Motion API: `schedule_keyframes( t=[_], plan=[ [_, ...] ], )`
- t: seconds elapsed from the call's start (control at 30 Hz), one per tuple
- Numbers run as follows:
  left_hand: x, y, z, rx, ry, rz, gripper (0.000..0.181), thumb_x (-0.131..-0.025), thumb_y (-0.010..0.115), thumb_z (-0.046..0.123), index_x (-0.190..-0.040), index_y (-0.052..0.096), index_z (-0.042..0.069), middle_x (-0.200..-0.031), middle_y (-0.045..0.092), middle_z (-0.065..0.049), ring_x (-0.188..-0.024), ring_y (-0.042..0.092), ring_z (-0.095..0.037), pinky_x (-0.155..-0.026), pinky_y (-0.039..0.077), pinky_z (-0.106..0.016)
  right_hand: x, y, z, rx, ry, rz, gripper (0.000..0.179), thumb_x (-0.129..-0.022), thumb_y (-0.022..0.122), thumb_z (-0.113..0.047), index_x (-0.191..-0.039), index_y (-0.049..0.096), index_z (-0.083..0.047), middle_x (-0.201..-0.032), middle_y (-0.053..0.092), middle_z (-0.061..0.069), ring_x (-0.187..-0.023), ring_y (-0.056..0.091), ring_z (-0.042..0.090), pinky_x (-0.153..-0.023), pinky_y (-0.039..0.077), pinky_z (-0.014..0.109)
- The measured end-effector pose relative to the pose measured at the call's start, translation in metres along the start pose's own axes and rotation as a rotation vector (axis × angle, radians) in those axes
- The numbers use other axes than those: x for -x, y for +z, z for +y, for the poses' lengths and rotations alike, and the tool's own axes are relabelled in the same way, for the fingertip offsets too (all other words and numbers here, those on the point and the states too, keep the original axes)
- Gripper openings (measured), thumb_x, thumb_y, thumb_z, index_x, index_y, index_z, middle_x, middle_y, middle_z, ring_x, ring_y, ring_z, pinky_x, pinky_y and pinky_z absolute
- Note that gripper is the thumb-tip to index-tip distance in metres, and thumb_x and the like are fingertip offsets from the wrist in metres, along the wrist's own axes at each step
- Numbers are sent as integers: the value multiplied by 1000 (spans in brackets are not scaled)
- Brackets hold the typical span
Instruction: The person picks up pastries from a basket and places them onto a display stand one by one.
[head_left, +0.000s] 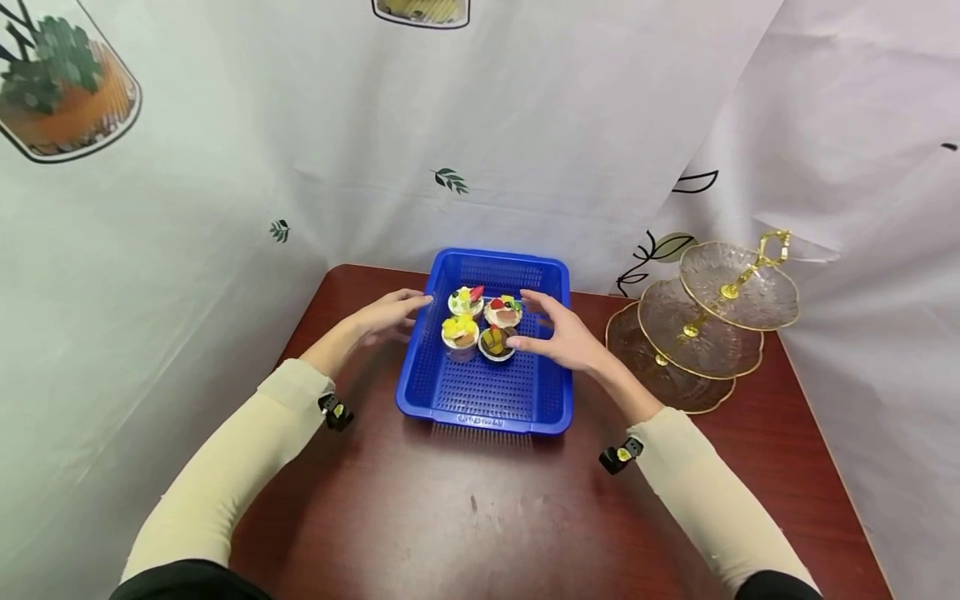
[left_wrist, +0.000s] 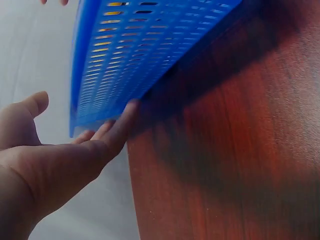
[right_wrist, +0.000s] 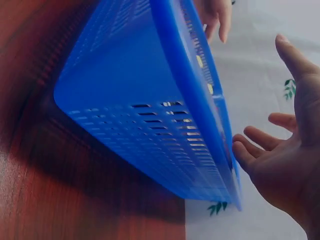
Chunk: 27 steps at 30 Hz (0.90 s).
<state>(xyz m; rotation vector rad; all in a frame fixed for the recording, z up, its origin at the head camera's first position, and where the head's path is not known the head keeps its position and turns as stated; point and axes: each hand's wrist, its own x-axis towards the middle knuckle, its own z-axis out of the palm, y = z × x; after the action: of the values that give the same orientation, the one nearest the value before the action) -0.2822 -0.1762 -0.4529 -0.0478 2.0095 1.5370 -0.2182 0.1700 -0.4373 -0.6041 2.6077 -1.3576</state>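
A blue plastic basket with perforated walls stands on the table. Several cupcakes sit together inside it: one topped with yellow fruit, one with a strawberry, one with red and green bits, and a darker one. At the basket's left side is my left hand, its thumb over the rim and its fingers extended along the outer wall. My right hand hovers over the right rim with fingers spread, thumb close to the darker cupcake. In the right wrist view its fingertips are right by the rim.
A three-tier glass cake stand with gold edges and a gold handle stands on the right of the dark red wooden table. A patterned white cloth hangs behind the table and along both sides.
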Motion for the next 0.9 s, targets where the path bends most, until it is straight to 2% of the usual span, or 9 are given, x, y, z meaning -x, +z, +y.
schedule_keyframes(
  t=[0.23,0.47,0.67,0.9],
  plan=[
    [0,7,1,-44,-12,-29,57,-103,54,37,-146,31,8,-136,52,-22,-119,59,-38,-95,51,-54,-9,9,3,-62,20,-47,92,-81,79,-49,-151,35,-7,-149,43,17,-136,43,32,-110,38,53],
    [-5,8,3,-2,-13,-59,46,-106,48,28,-146,33,13,-137,51,-20,-117,60,-37,-87,56,-52,-19,18,-1,-65,13,-58,87,-81,82,-43,-146,40,-4,-141,52,17,-131,48,30,-109,39,53],
    [-5,11,5,-13,-10,-70,45,-106,46,25,-147,32,13,-137,51,-19,-119,59,-37,-87,56,-52,-23,28,1,-78,39,-20,77,-79,84,-36,-139,46,-5,-135,56,16,-126,51,30,-108,40,51],
    [-4,11,7,-29,10,-84,45,-107,45,25,-147,31,12,-137,51,-19,-120,58,-38,-91,54,-53,-26,37,3,-85,59,25,70,-80,85,-26,-133,48,2,-131,58,16,-123,53,30,-108,39,51]
  ],
)
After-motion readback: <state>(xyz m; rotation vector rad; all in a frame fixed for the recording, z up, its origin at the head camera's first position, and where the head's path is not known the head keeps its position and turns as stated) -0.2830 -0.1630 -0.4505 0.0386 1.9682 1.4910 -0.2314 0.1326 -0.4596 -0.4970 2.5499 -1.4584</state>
